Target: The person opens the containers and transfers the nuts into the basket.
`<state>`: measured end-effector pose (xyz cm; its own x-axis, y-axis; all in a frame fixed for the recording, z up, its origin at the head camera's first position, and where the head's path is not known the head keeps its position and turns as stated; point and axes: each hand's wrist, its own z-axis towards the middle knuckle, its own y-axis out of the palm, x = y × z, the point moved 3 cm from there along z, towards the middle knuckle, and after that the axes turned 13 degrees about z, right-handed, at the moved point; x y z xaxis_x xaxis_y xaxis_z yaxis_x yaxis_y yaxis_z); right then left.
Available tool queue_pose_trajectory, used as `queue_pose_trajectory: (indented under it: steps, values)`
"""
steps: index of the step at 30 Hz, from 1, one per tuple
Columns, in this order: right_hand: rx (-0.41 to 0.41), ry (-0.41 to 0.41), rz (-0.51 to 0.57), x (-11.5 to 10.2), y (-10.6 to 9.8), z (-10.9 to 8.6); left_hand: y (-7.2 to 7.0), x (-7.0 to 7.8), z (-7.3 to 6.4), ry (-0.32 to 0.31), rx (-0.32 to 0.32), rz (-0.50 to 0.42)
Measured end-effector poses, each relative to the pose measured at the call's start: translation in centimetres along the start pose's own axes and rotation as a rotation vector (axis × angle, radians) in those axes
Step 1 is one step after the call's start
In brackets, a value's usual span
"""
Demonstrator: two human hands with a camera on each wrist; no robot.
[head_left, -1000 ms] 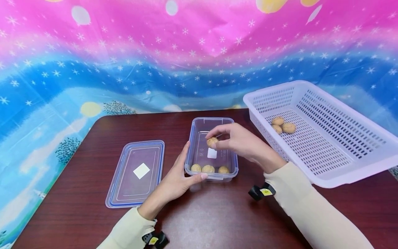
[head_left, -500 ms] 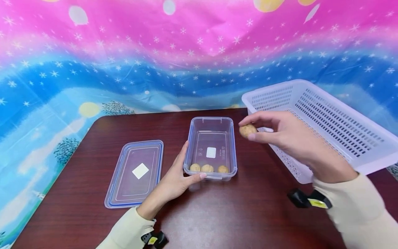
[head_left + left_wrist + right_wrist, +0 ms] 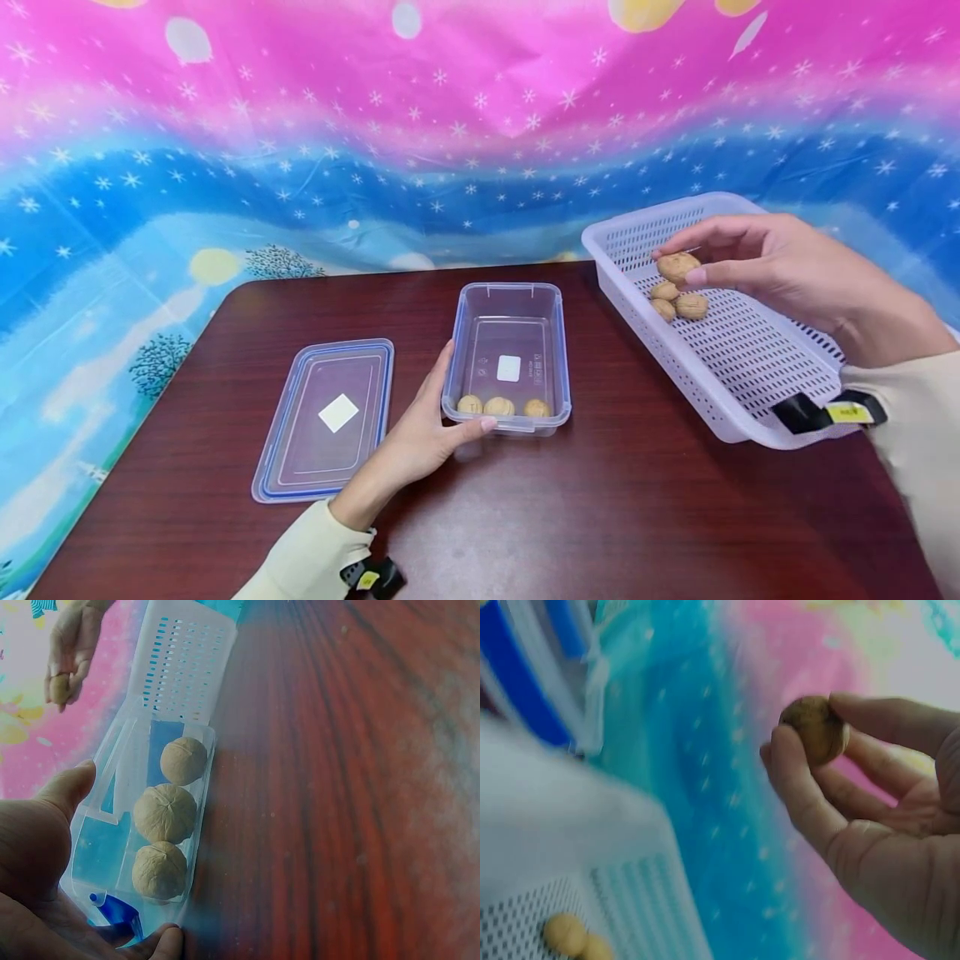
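Right hand (image 3: pixel 810 271): thumb and fingertips pinch one walnut (image 3: pixel 677 267); I have nothing else in that grip.
Held walnut: above the far-left corner of the basket (image 3: pixel 750 350), and the right wrist view shows it apart from the walnuts below.
Basket walnuts (image 3: pixel 691 307): three clustered by that same corner. I'd set mine down beside them, low and gently, since a dropped round nut would probably roll.
Basket rim: I'd raise knuckles and wrist strap enough to clear it.
Left hand (image 3: pixel 420 437): grips the clear box (image 3: pixel 480 333) at its near-left corner, thumb over the near rim; a light, steady hold should do.
Box walnuts (image 3: pixel 498 407): three along the box's near edge.
Lid (image 3: pixel 311 433): flat toward the tabletop's (image 3: pixel 562 517) left edge, out of my way.
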<state>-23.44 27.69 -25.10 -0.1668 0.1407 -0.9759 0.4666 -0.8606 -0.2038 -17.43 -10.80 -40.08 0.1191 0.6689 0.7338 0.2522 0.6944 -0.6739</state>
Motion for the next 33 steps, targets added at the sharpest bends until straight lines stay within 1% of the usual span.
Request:
queue_pose_trajectory:
  steps: [2, 5, 8, 13, 15, 18, 21, 24, 29, 33]
  values:
    - [-0.036, -0.004, 0.011, 0.7, -1.0, 0.3, 0.0, 0.0, 0.0, 0.002, 0.001, 0.0]
    - [-0.066, 0.026, -0.034, 1.9, -2.4, 0.5, 0.1, 0.0, 0.1, 0.003, -0.001, 0.001]
    - [-0.098, 0.081, -0.078, 3.0, -3.5, 0.8, 0.1, 0.0, 0.1, -0.001, -0.004, 0.007]
    - [-0.149, 0.166, -0.086, 4.9, -5.0, 1.3, 0.1, 0.0, 0.1, -0.003, 0.0, 0.006]
    - [-0.177, 0.18, -0.09, 5.6, -5.2, 1.5, 0.0, 0.0, 0.1, -0.004, -0.002, 0.004]
    - [-0.207, 0.193, -0.149, 6.4, -5.4, 1.6, 0.0, 0.0, 0.1, -0.002, -0.003, 0.002]
    - [-0.193, 0.223, -0.263, 7.0, -5.3, 1.8, 0.0, 0.0, 0.1, 0.002, -0.003, 0.004]
    - [-0.183, 0.265, -0.325, 7.6, -5.3, 2.1, 0.0, 0.0, 0.1, 0.003, -0.002, 0.004]
    - [-0.219, 0.323, -0.306, 8.7, -5.3, 2.5, 0.0, -0.1, 0.2, 0.002, -0.003, 0.006]
    - [-0.24, 0.373, -0.26, 9.4, -5.3, 2.7, 0.0, -0.2, 0.2, 0.004, -0.005, 0.009]
